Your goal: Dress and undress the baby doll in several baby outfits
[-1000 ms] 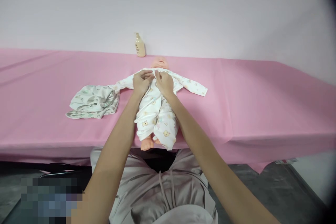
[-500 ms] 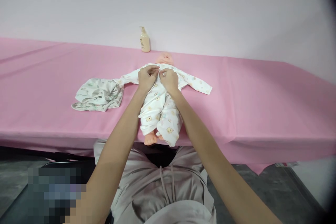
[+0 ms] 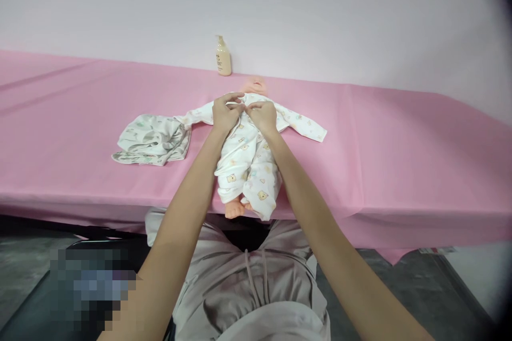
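Observation:
A baby doll (image 3: 256, 85) lies on its back on the table, its feet toward me. It wears a white baby romper (image 3: 236, 160) printed with small bears, the sleeves spread to both sides. At the chest, my left hand (image 3: 228, 112) pinches the romper's front between thumb and finger. Close against it, my right hand (image 3: 262, 116) pinches the same spot from the other side, fingertips almost touching. Whatever small fastener may lie between the fingertips is hidden. One doll foot (image 3: 234, 209) sticks out of a trouser leg; the other is mostly covered by cloth.
A folded white cloth with a green print (image 3: 154, 141) lies left of the doll, against its sleeve end. Behind the doll's head stands a cream pump bottle (image 3: 223, 57) near the wall. A pink cloth (image 3: 400, 160) covers the table, its front edge close to my lap.
The whole view has shifted slightly. Both hands stay at the romper's chest, and their fingertips have come closer together.

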The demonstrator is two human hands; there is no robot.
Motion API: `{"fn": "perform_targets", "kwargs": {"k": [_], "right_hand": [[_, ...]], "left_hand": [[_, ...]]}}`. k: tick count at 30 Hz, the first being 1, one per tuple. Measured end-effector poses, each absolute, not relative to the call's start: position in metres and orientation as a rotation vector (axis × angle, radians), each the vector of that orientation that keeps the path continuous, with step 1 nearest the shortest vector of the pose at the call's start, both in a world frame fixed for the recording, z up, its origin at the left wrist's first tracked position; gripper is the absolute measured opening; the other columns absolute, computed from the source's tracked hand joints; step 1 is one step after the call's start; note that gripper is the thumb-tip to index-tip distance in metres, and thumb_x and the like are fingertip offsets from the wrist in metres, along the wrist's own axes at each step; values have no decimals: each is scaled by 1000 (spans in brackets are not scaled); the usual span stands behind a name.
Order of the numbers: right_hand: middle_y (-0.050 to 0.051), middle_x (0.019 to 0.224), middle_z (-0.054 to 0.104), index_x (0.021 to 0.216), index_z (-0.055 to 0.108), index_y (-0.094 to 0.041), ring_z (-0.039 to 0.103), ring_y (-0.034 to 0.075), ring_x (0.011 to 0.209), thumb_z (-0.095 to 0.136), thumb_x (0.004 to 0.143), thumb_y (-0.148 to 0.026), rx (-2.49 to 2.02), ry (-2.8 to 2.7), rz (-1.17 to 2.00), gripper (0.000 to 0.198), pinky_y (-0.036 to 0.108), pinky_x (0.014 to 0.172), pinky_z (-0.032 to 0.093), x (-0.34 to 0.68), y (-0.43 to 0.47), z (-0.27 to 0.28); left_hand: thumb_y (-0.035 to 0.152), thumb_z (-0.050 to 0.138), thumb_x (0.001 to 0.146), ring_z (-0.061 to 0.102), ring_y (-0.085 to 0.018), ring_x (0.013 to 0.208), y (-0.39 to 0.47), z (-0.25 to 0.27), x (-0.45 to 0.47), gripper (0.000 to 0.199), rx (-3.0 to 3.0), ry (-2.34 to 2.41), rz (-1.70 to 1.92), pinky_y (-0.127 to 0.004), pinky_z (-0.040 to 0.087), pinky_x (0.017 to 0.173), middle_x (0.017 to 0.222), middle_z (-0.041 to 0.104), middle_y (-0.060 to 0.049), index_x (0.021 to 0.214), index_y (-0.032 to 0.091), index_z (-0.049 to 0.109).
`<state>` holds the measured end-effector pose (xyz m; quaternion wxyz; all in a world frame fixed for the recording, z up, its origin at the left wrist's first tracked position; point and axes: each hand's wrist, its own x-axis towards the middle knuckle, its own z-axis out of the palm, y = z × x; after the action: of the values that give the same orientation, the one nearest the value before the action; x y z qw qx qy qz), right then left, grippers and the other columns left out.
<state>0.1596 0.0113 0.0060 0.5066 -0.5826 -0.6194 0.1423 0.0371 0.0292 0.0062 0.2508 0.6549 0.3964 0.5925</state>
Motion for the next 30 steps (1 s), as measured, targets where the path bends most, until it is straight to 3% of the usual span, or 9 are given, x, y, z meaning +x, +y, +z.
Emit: {"fn": "perform_targets", "kwargs": {"k": [9,17,22,26,30], "right_hand": [[-1,60,62,71,71,-14,61,15,62,53,73,-26,-1319,-1319,606,22,25,61,47,164,21,4],[5,83,68,88,69,-16,63,20,81,50,86,-26,-1539,-1389,207,22,31,77,46,151,3,7],[9,90,66,100,63,-16,61,24,87,41,94,-27,-1654,-1563,-21,25,38,84,43,139,-14,8],[15,103,61,103,61,-13,57,30,99,47,90,-27,-1647,-1731,-180,24,45,91,37,136,-26,7],[14,104,61,107,60,-13,57,28,99,47,81,-12,-1583,-1691,-144,28,42,90,39,141,-29,3]], "left_hand": [[7,55,64,58,-10,60,31,5,40,39,1864,1085,1603,-21,45,56,94,62,-4,98,20,69],[5,54,61,55,-11,62,29,4,40,34,1923,991,1598,-21,45,60,81,63,-2,88,18,70],[7,50,58,52,-11,57,30,-3,38,34,1805,791,1611,-20,39,52,68,61,0,83,18,71],[10,48,59,49,-11,52,26,-2,37,28,1699,790,1746,-22,39,51,59,56,2,76,18,69],[11,45,62,47,-13,50,17,3,36,22,1718,944,1782,-25,37,52,55,54,2,68,19,65]]}}
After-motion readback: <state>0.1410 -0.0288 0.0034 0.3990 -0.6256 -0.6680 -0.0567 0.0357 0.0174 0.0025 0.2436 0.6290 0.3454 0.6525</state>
